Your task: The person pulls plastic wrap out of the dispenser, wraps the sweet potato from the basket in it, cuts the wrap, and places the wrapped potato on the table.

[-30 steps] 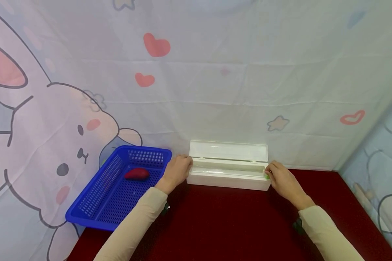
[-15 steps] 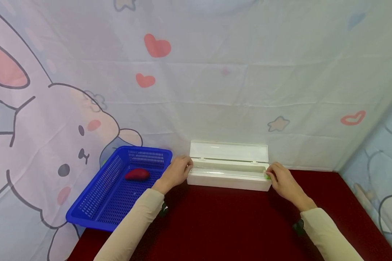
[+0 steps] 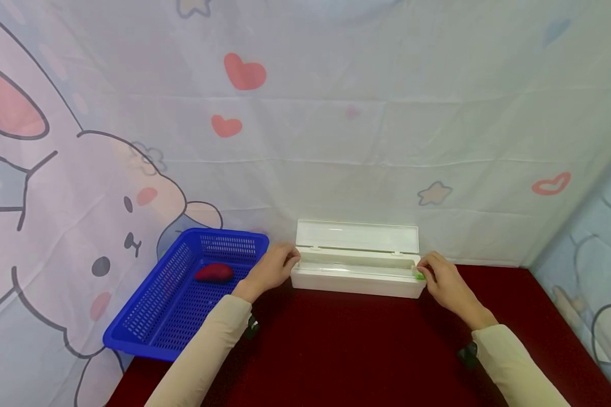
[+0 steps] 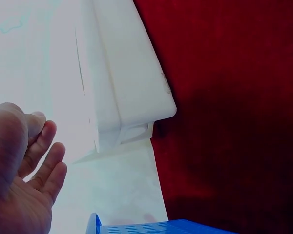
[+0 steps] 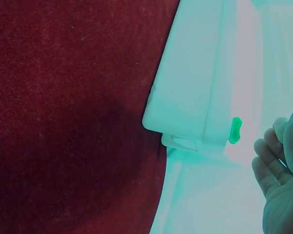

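Note:
A long white plastic wrap dispenser [image 3: 356, 286] sits at the back of the table, its lid [image 3: 356, 236] raised behind it. Shiny clear plastic wrap [image 3: 353, 270] lies along its opening. At the left end, my left hand [image 3: 272, 268] has thumb and forefinger together, pinching what appears to be the wrap's edge; the film is barely visible there. My right hand [image 3: 445, 282] pinches likewise at the right end, beside a green slider [image 3: 420, 276]. In the right wrist view, the green slider [image 5: 235, 130] is on the dispenser's edge, apart from the fingers.
On the left stands a blue perforated basket [image 3: 150, 345] with a dark red, elongated object [image 3: 214, 273] inside. The table has a dark red cover [image 3: 346, 345]. A printed cloth [image 3: 336, 135] hangs close behind the dispenser.
My right hand has shifted slightly right, and more of the green slider shows. My left wrist has moved a little down and left. The dispenser and basket stay nearly in place.

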Demonstrator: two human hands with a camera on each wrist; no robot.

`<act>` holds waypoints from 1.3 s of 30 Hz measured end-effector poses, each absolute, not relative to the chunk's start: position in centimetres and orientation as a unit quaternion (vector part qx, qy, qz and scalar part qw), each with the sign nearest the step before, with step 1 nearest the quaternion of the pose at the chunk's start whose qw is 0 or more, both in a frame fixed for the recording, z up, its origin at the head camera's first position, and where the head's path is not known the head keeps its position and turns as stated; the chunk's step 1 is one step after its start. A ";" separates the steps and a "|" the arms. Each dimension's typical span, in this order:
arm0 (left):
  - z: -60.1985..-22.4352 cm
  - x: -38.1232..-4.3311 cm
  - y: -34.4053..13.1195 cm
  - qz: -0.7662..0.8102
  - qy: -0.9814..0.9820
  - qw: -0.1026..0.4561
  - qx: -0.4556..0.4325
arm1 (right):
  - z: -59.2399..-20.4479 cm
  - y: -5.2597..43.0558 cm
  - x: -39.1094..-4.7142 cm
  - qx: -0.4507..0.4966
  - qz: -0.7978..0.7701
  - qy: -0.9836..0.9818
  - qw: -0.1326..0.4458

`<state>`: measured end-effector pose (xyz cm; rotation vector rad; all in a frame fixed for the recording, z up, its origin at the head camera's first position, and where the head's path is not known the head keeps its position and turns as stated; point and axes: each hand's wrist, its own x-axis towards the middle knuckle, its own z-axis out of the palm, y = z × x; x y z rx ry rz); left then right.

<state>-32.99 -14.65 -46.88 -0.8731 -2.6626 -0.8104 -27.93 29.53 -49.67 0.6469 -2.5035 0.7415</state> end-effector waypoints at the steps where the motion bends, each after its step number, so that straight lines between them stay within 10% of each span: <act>1: -46.8 -33.0 -14.7 -0.277 -0.906 0.113 -0.298 | -49.6 29.5 -27.9 0.234 0.269 -0.907 0.225; 39: -44.9 -33.4 -15.3 -0.291 -0.899 0.133 -0.300 | -46.8 29.7 -27.7 0.222 0.265 -0.911 0.225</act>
